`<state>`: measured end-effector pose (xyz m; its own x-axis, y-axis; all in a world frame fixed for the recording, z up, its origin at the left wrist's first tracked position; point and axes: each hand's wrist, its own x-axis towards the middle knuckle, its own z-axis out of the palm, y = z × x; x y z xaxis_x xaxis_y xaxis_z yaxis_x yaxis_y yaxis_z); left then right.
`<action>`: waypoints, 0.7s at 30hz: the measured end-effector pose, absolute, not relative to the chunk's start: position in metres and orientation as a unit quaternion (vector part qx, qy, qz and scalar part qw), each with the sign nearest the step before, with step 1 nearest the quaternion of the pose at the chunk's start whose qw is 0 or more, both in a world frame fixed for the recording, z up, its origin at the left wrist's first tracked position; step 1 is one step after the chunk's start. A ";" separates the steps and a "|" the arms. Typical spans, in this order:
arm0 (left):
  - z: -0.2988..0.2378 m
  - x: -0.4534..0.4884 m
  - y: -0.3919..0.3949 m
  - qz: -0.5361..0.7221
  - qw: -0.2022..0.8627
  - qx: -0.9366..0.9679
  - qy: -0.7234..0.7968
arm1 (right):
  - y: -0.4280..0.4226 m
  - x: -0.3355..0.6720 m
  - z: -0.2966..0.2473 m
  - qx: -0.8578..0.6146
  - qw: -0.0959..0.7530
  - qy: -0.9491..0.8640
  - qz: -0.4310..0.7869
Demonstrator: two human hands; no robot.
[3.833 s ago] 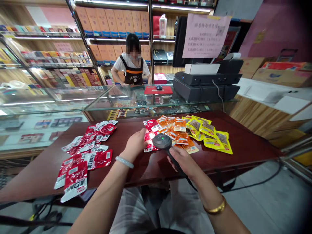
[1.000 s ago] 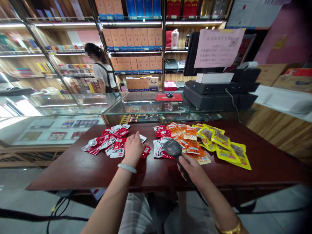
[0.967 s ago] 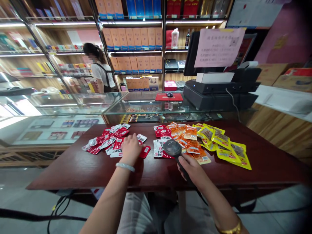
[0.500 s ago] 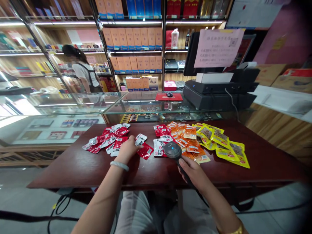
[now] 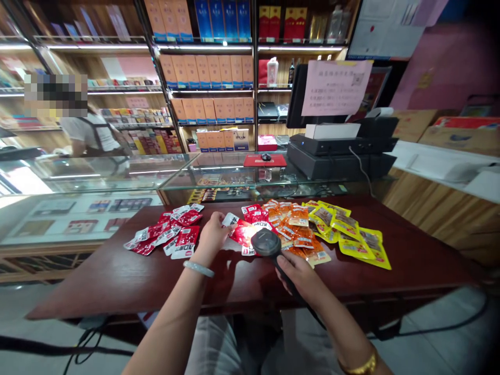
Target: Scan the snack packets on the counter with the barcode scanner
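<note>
My left hand pinches a small red and white snack packet by its white end, a little above the table. A black barcode scanner is gripped by its handle in my right hand. Its head is close to the packet, and bright light falls on the packet's red face. Left of my left hand lies a loose pile of similar red and white packets. Beyond the scanner are more red packets, then orange packets and larger yellow packets to the right.
Everything lies on a dark wooden table. Behind it stands a glass counter with a mouse on a red mat. A monitor and a black cash drawer are at the right. A person stands behind the left counter.
My left hand has lifted the packet and moved it right. The scanner has shifted slightly left toward it, and its light now shines on the packet. The person behind has moved left.
</note>
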<state>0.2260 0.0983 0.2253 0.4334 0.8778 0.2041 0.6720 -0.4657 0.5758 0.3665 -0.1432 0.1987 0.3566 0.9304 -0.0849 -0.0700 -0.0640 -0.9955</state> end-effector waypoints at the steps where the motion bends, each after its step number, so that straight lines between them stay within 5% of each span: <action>1: 0.224 0.230 0.097 0.250 0.213 0.820 0.469 | -0.144 0.368 0.198 -0.588 0.577 -0.365 0.433; 10: 0.200 0.290 0.084 0.322 0.464 0.756 0.331 | -0.149 0.378 0.194 -0.620 0.594 -0.317 0.403; 17: 0.208 0.218 0.104 0.168 0.059 0.860 0.478 | -0.142 0.374 0.190 -0.623 0.574 -0.340 0.408; 21: 0.208 0.190 0.117 0.067 0.007 0.852 0.519 | -0.132 0.365 0.190 -0.620 0.560 -0.365 0.410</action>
<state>0.1898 0.1167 0.2075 0.4524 0.8854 0.1067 0.8836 -0.4613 0.0810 0.3654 -0.1318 0.1896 0.3969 0.9124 -0.1000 -0.0065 -0.1061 -0.9943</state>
